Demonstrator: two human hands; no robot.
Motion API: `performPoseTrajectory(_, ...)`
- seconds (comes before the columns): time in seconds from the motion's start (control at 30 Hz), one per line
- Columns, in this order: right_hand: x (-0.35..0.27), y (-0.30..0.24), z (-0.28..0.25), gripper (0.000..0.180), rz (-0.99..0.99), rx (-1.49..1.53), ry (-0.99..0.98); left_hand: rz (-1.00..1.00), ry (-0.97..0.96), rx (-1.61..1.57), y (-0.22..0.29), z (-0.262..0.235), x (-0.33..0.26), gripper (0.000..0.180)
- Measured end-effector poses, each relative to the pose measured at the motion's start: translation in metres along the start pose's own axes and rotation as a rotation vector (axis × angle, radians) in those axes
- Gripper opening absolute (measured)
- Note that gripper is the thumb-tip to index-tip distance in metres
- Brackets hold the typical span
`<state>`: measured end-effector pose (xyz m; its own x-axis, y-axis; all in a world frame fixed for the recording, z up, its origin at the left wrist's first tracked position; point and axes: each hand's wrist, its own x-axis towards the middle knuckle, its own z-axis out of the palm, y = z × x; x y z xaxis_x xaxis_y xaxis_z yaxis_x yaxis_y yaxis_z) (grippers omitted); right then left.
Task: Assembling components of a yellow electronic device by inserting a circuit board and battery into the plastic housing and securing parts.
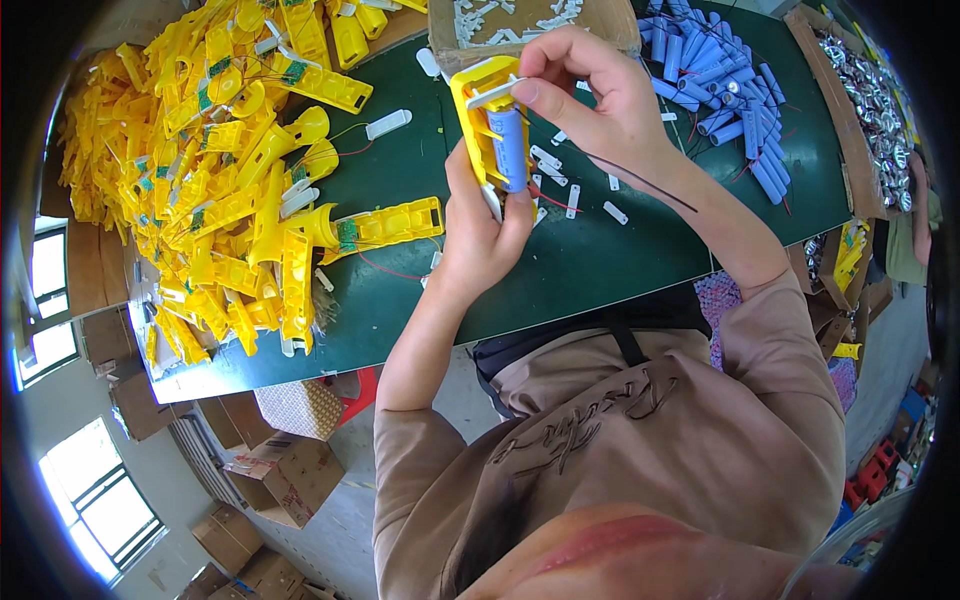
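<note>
My left hand [480,235] grips a yellow plastic housing [478,110] from below, held upright over the green table [600,260]. A blue cylindrical battery [508,148] sits inside the housing. My right hand [590,95] comes from the right and pinches a small white plastic strip [492,93] at the top of the housing, just above the battery. A thin dark wire [640,180] trails along my right wrist.
A big heap of yellow housings [215,160] covers the table's left side. Several loose white strips [560,190] lie on the table. A pile of blue batteries [720,90] lies at the right, a cardboard box [520,30] behind, and a tray of metal parts [870,100] far right.
</note>
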<state>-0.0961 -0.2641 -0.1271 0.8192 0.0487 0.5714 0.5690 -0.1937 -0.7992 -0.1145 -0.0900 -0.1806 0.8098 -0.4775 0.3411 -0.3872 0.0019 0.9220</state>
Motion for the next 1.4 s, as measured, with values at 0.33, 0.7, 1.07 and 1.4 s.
performPoseTrajectory(0.33,0.013,-0.008,-0.008,0.015,0.26,-0.071,-0.086,-0.081,-0.007,0.001,0.011,-0.005,0.008,0.045)
performPoseTrajectory(0.7,0.017,-0.009,-0.028,0.014,0.393,-0.158,-0.262,-0.074,-0.076,0.042,0.002,-0.006,0.008,0.053)
performPoseTrajectory(1.07,0.017,0.015,-0.022,0.018,0.067,-0.333,-0.165,-0.203,-0.148,-0.102,0.003,-0.004,0.009,0.049)
performPoseTrajectory(1.4,0.009,0.06,-0.027,0.046,0.11,0.126,-0.301,-0.3,-0.132,-0.408,0.001,-0.005,0.015,0.042)
